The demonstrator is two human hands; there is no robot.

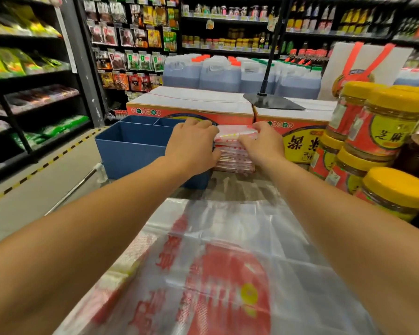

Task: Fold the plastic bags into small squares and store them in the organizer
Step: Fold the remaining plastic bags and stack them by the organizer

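While both the left hand (193, 141) and right hand (261, 141) grip the folded bag stack (232, 151) beside the blue organizer (131, 151), uneven squeezing could spill it.

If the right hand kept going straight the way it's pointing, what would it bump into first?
Probably the red-and-white carton right behind the stack of folded bags that the right hand grips; depth is hard to judge.

Both hands cover the sides of a stack of folded bags (232, 151); the unfolded bag (228, 274) runs blurred past the bottom edge.
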